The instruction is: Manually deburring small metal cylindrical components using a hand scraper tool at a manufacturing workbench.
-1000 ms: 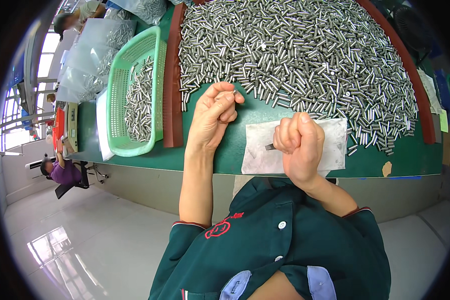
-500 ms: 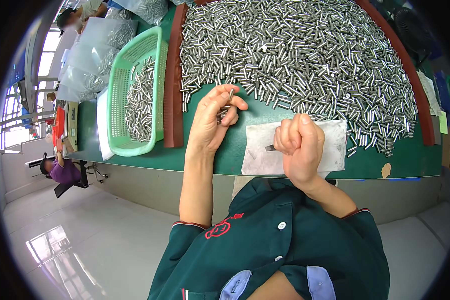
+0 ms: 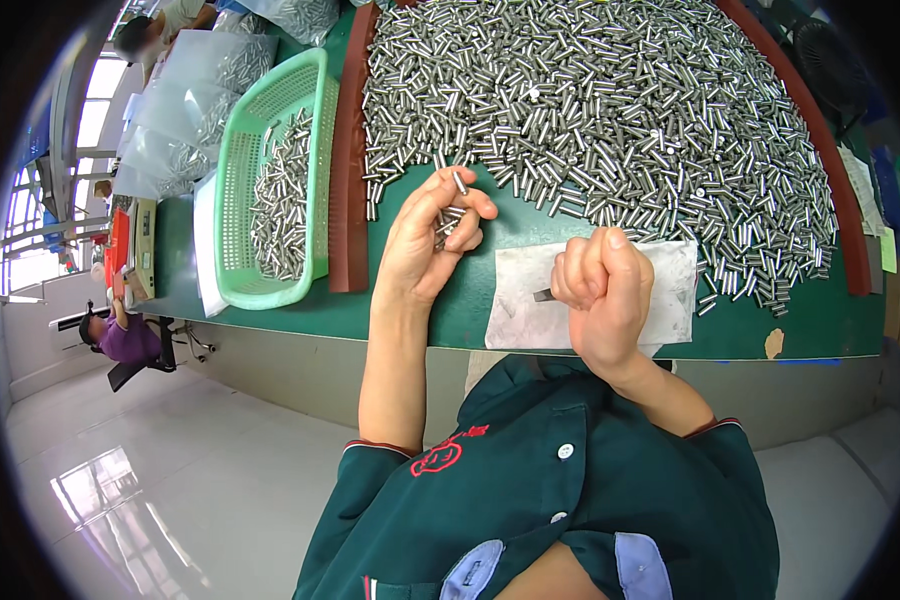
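My left hand [image 3: 416, 245] is raised palm-up at the near edge of a broad heap of short metal pins [image 3: 590, 100]. Its thumb and fingertips pinch one shiny pin [image 3: 460, 183], while several more pins [image 3: 446, 222] lie in the curled fingers. To its right, my right hand [image 3: 608, 295] is closed in a fist above a smudged white sheet [image 3: 515, 265]. A dark, flat tip [image 3: 543, 295] pokes out of the fist on its left side; the rest of that tool is hidden, so its kind is unclear.
A green plastic basket [image 3: 322, 200] with pins inside stands left of a red-brown rail [image 3: 348, 200]. Another rail [image 3: 855, 245] bounds the heap on the right. Clear bags [image 3: 175, 120] of pins, a scale [image 3: 142, 250] and a fan [image 3: 825, 60] sit farther out. Two people are at left.
The pin between my left thumb and fingertips has turned and now shows more of its length. My right hand stays closed in nearly the same place.
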`<move>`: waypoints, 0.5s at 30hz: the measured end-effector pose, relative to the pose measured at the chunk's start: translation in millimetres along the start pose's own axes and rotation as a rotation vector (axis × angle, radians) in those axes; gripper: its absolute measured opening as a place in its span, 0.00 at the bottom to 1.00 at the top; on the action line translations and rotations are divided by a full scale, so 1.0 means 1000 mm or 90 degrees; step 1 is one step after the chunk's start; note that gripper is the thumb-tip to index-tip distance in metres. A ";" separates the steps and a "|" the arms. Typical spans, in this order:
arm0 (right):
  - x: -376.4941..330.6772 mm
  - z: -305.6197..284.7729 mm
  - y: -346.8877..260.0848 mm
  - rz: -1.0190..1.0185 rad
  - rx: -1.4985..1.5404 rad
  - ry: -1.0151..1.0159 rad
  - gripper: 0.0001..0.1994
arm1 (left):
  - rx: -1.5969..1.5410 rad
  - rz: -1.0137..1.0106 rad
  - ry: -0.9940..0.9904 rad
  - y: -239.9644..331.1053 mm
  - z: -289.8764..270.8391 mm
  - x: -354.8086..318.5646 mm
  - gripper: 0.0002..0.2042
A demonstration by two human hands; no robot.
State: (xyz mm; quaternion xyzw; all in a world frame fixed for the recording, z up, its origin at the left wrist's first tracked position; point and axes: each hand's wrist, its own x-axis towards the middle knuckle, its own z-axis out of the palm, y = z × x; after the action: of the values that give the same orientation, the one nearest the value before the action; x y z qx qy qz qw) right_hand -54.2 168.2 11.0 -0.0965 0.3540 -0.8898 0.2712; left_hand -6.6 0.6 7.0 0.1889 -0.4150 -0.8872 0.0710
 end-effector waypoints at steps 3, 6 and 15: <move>0.000 0.000 0.000 0.000 0.005 -0.003 0.18 | -0.022 0.004 -0.009 0.002 0.002 -0.003 0.08; 0.001 -0.003 0.002 -0.003 -0.020 -0.006 0.18 | 0.110 0.143 0.053 0.020 0.012 -0.019 0.06; -0.001 -0.003 -0.001 0.001 -0.030 -0.010 0.18 | 1.254 0.569 0.595 0.113 -0.022 -0.041 0.14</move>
State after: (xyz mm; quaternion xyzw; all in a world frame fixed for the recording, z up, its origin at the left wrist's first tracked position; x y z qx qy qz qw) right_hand -55.1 170.9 9.9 -0.1099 0.3729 -0.8803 0.2721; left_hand 36.7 -76.3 91.4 0.3066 -0.8842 0.0754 0.3443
